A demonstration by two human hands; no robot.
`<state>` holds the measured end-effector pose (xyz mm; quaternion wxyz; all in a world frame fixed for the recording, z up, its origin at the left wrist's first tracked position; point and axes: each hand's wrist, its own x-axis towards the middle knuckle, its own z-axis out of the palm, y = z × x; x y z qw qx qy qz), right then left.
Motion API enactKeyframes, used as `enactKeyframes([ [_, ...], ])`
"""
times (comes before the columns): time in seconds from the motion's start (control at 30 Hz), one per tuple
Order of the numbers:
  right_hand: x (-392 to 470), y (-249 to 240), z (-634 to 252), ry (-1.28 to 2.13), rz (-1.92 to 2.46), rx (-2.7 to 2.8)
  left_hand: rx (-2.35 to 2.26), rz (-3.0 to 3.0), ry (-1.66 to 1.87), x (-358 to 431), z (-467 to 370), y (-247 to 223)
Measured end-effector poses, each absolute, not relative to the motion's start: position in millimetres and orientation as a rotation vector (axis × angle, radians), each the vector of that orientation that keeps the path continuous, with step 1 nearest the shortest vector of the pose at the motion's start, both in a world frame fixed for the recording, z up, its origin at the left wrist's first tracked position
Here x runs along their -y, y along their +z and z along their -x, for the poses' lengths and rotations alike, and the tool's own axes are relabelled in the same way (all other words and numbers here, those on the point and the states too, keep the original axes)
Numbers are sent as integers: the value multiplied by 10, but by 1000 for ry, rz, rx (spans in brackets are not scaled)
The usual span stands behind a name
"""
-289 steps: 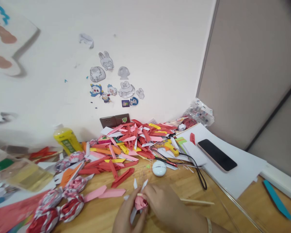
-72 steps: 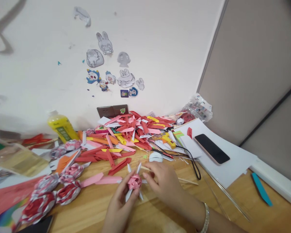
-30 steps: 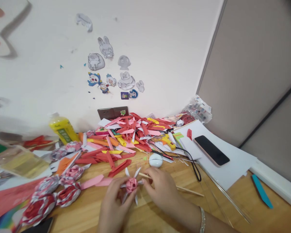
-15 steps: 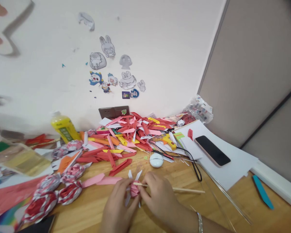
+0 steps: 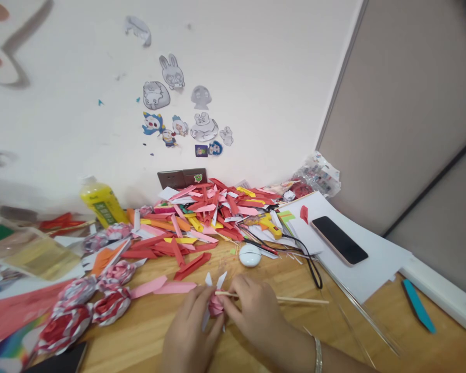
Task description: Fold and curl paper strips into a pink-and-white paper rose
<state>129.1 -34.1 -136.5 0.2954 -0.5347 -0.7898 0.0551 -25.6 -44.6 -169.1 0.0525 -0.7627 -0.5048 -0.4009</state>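
A small pink and white folded paper piece (image 5: 216, 305) is held between my two hands, low in the middle of the view. My left hand (image 5: 190, 329) is closed on its left side, fingertips pressed against the paper. In my right hand (image 5: 254, 313) is a thin wooden stick (image 5: 303, 300), gripped between thumb and fingers. The stick's left tip lies over the pink paper, and its other end points right above the wooden table (image 5: 140, 347). White paper points stick up above the fingers. Two pink strips (image 5: 174, 288) lie left of my left hand.
Folded strips (image 5: 217, 207) are heaped at the back, by a yellow glue gun (image 5: 271, 226) and white egg-shaped object (image 5: 250, 255). Left are paper balls (image 5: 112, 306), a yellow bottle (image 5: 104, 203) and plastic container (image 5: 42, 254). A phone (image 5: 339, 241) lies on white sheets at right.
The view has shifted very slightly. Both hands keep nearly the same place and hold, with the stick's left tip still over the pink paper.
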Motion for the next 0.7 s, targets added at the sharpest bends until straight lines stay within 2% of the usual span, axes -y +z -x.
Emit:
enactKeyframes([
  [0.3, 328, -1403, -1298, 57, 1325, 2117, 1476, 2334, -1215, 457, 255, -1702],
  [0.7, 306, -1406, -1329, 28, 1281, 2214, 1707, 2573, -1177, 402, 248, -1634],
])
